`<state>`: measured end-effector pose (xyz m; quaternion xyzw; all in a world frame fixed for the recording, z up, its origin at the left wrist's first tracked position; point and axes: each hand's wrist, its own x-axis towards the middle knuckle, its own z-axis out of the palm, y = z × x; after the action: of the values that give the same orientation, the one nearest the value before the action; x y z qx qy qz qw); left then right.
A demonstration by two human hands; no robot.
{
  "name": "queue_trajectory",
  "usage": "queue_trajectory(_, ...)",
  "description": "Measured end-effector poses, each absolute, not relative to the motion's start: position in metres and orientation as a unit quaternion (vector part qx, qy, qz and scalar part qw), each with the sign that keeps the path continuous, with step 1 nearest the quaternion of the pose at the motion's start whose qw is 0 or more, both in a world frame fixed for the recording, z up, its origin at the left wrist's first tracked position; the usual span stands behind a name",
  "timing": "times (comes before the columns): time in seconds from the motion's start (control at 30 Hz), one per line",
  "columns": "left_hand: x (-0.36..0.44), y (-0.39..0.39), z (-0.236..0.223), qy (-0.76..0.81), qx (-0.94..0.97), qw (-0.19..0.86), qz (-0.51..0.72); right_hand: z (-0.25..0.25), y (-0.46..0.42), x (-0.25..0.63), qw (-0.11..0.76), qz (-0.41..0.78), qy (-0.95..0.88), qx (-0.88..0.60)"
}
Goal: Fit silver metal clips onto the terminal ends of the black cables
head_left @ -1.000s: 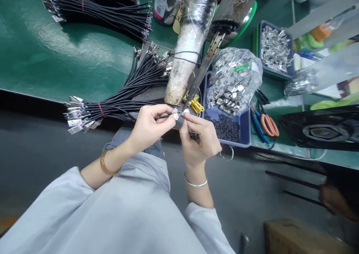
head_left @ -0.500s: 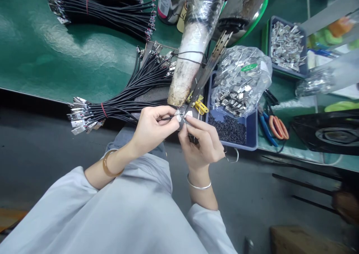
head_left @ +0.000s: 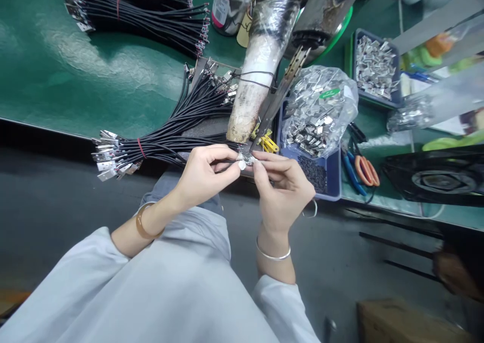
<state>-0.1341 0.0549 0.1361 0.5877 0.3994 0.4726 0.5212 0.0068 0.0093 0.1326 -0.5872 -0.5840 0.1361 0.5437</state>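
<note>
My left hand (head_left: 202, 174) pinches the end of a thin black cable (head_left: 226, 160) at the bench's front edge. My right hand (head_left: 283, 189) meets it, fingers pinched on a small silver metal clip (head_left: 247, 158) at the cable's tip. Both hands work right under the tip of a plastic-wrapped tool (head_left: 251, 88) and its metal strip (head_left: 278, 93). A bundle of black cables (head_left: 166, 138) tied with a red band, metal clips on its ends, lies just left of my left hand.
A clear bag of metal clips (head_left: 317, 111) rests on a blue tray (head_left: 329, 174) holding small black rings. A second tray of clips (head_left: 374, 65), orange-handled scissors (head_left: 365, 170), blue pliers (head_left: 350, 169), another cable bundle (head_left: 143, 10) and a jar (head_left: 230, 5) sit on the green bench (head_left: 75, 80).
My right hand has turned, its fingers now reaching in from the right onto the clip. My left hand keeps its pinch on the cable end.
</note>
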Motion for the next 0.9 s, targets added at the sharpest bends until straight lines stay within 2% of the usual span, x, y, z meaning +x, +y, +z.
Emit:
queue_trajectory(0.3, -0.1302, 0.0572, 0.1352, 0.402, 0.524, 0.597, 0.455, 0.1296, 0.0125, 0.0100, 0.539, 0.109, -0.617, -0.564)
queue_trajectory(0.77, -0.1269, 0.0599, 0.1430, 0.416, 0.516, 0.565, 0.491, 0.1316, 0.0173, 0.0074, 0.550, 0.091, -0.624, -0.548)
queue_trajectory(0.9, -0.1271, 0.0601, 0.1428, 0.404, 0.514, 0.585, 0.480, 0.1314, 0.0137, 0.0093, 0.546, 0.108, -0.629, -0.543)
